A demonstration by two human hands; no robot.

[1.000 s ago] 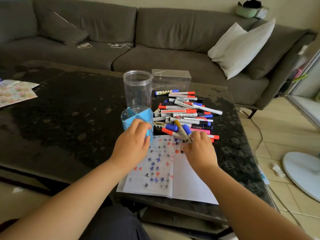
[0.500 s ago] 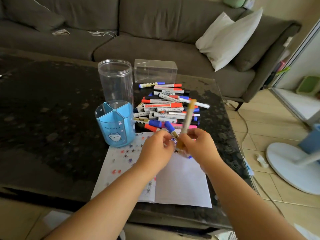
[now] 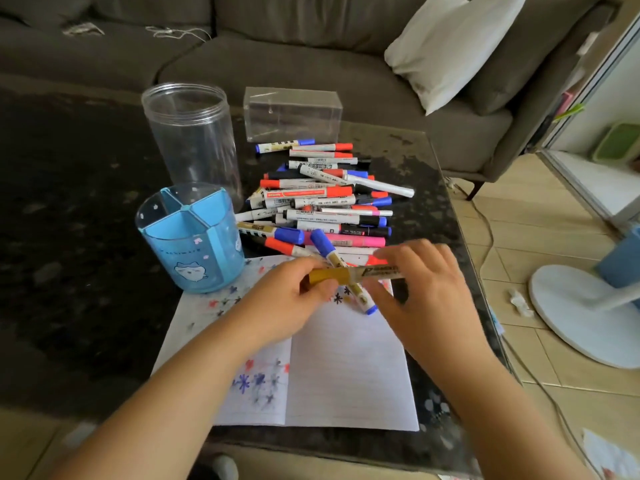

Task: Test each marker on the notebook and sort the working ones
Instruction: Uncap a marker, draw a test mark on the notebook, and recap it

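Just beyond both hands the pile of markers (image 3: 322, 199) blocks the way forward, its nearest pens touching the far edge of the notebook (image 3: 349, 368). Left of the left hand (image 3: 294, 299), the blue divided pen holder (image 3: 192, 240) stands close, its base overlapping the notebook's corner; behind it rises the tall clear jar (image 3: 194, 140). Past the pile sits a clear plastic box (image 3: 292, 114). Toward the person, the notebook's right page lies bare. Right of the right hand (image 3: 426, 292), only a narrow strip of dark table (image 3: 446, 202) runs to its edge.

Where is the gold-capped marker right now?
Head view, centre: the gold-capped marker lies level between the left hand and right hand, above the open lined notebook, before the marker pile.
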